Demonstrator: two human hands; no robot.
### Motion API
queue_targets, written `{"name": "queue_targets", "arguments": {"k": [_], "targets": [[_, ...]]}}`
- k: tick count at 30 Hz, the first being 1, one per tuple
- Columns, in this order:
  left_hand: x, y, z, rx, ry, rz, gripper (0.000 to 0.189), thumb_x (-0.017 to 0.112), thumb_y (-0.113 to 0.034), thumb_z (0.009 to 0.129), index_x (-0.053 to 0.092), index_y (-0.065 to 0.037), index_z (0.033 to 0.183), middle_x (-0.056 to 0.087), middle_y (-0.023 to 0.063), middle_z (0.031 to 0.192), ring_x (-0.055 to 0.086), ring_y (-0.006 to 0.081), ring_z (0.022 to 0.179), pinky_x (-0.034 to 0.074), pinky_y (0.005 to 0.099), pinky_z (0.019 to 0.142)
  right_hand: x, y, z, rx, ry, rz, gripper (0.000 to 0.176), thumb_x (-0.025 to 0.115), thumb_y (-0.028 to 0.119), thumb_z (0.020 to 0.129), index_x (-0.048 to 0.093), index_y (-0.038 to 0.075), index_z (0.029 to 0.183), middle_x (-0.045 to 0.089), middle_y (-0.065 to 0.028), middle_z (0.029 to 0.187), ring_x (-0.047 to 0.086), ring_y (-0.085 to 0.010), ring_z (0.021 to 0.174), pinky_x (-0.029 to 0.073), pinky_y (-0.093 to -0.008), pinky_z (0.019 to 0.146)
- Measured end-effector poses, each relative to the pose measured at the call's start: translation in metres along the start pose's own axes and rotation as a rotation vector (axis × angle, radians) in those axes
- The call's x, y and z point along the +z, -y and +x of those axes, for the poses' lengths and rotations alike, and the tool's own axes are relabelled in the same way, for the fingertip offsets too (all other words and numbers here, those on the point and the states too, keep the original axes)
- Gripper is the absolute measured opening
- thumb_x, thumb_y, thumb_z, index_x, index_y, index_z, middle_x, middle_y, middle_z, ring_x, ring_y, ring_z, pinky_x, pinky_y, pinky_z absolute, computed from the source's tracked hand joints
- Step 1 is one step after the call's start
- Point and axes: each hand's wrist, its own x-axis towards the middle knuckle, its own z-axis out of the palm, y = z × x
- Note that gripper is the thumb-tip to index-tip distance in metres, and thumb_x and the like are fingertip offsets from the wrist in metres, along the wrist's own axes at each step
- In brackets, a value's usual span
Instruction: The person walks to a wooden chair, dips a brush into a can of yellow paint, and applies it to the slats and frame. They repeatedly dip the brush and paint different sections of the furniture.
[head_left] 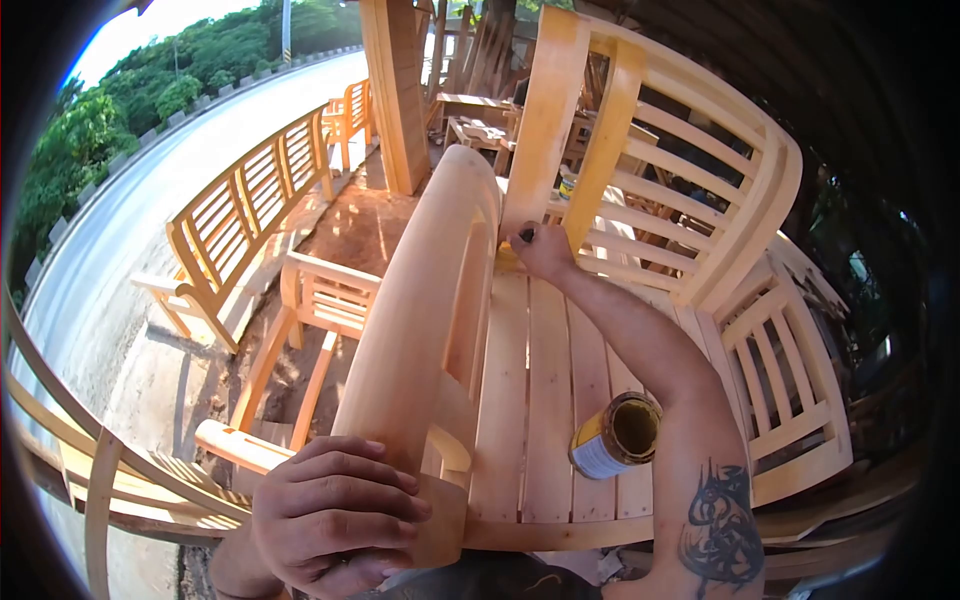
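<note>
A pale wooden bench fills the middle, with a slatted seat (548, 400) and a slatted backrest (690, 190). My left hand (340, 510) lies over the front end of its wide armrest (405, 340), fingers side by side and curled over the wood. At the rear of the seat, my right hand (543, 250) is closed around a small dark-tipped tool (527, 236), mostly hidden, beside the backrest's end post (545, 130). Yellowish coating shows on the post and the upright next to it. An open can (612, 437) with a yellowish rim stands on the seat under my right forearm.
Another slatted bench (245, 210) stands at the left near the road (200, 130). Closer is a wooden chair frame (325, 295). A thick wooden post (393, 100) rises behind the armrest. More slatted furniture (785, 370) stands at the right.
</note>
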Motion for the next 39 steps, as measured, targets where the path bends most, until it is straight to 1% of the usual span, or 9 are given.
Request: {"name": "queue_targets", "arguments": {"k": [5,8,11,17,26,29,32,36,39], "targets": [[0.001,0.002,-0.001,0.004,0.005,-0.047,0.024,0.083,-0.032,0.088,0.07,-0.013,0.095,0.079,0.0059,0.093,0.077,0.0269,0.09,0.056,0.0451,0.093,-0.026,0.019,-0.012,0.015,-0.027,0.083,0.034,0.073,0.036,0.09,0.078,0.004,0.099,0.075,-0.0212,0.087,0.074,-0.0368,0.084,0.06,-0.0443,0.081],[0.0,0.004,0.0,0.022,0.014,-0.052,0.025,0.083,-0.032,0.088,0.07,-0.013,0.096,0.079,0.0062,0.093,0.077,0.0271,0.09,0.056,0.0453,0.093,-0.006,0.013,-0.021,0.02,0.096,0.015,0.033,0.073,0.036,0.089,0.078,0.005,0.099,0.076,-0.0194,0.088,0.075,-0.0353,0.084,0.06,-0.0442,0.081],[0.0,0.003,0.001,0.015,0.021,-0.053,0.025,0.083,-0.031,0.088,0.07,-0.013,0.096,0.079,0.0064,0.093,0.077,0.0271,0.09,0.056,0.0454,0.093,0.014,0.0,-0.017,0.015,0.043,-0.045,0.032,0.072,0.036,0.089,0.079,0.006,0.098,0.076,-0.0188,0.088,0.075,-0.0346,0.083,0.06,-0.0431,0.081],[-0.001,0.002,0.0,0.007,0.032,-0.057,0.025,0.083,-0.031,0.088,0.07,-0.012,0.097,0.079,0.0065,0.094,0.077,0.0273,0.092,0.056,0.0452,0.094,-0.032,0.011,-0.016,0.123,0.024,0.047,0.031,0.073,0.034,0.089,0.079,0.005,0.101,0.076,-0.0213,0.091,0.075,-0.0351,0.086,0.06,-0.0427,0.082],[-0.001,0.002,0.001,0.001,0.035,-0.035,0.024,0.083,-0.031,0.087,0.07,-0.012,0.095,0.079,0.0063,0.093,0.077,0.0268,0.092,0.056,0.0455,0.094,-0.016,-0.009,-0.017,0.079,0.002,0.032,0.029,0.075,0.031,0.088,0.079,0.005,0.1,0.076,-0.0219,0.094,0.075,-0.0346,0.089,0.06,-0.0418,0.082],[-0.001,0.002,0.0,-0.003,0.028,-0.037,0.024,0.083,-0.031,0.087,0.07,-0.012,0.095,0.08,0.0062,0.093,0.077,0.0266,0.092,0.057,0.0454,0.094,-0.025,0.001,-0.026,0.019,0.007,0.04,0.028,0.075,0.03,0.088,0.079,0.006,0.1,0.076,-0.0195,0.091,0.075,-0.0355,0.086,0.06,-0.0425,0.081],[0.0,0.0,0.0,-0.019,0.024,-0.037,0.024,0.083,-0.031,0.087,0.07,-0.012,0.094,0.08,0.0064,0.094,0.077,0.0263,0.091,0.057,0.0455,0.094,-0.002,-0.022,-0.025,0.077,0.086,0.03,0.028,0.074,0.03,0.087,0.079,0.005,0.099,0.077,-0.017,0.088,0.075,-0.0355,0.084,0.06,-0.0427,0.081],[-0.001,0.001,0.0,-0.015,0.036,-0.037,0.023,0.083,-0.028,0.086,0.071,-0.011,0.094,0.08,0.0069,0.094,0.077,0.0264,0.092,0.057,0.0444,0.094,-0.01,-0.015,-0.023,0.039,-0.02,0.062,0.029,0.073,0.031,0.088,0.079,0.005,0.098,0.076,-0.0179,0.086,0.074,-0.0363,0.083,0.06,-0.043,0.08],[-0.006,0.002,0.003,0.063,0.06,-0.111,0.026,0.076,-0.027,0.092,0.071,-0.006,0.105,0.076,0.0107,0.102,0.074,0.0301,0.1,0.054,0.0489,0.098,-0.015,-0.001,-0.026,0.001,0.028,0.055,0.03,0.073,0.032,0.088,0.078,0.005,0.099,0.075,-0.0197,0.085,0.074,-0.0377,0.083,0.06,-0.044,0.08]]}}
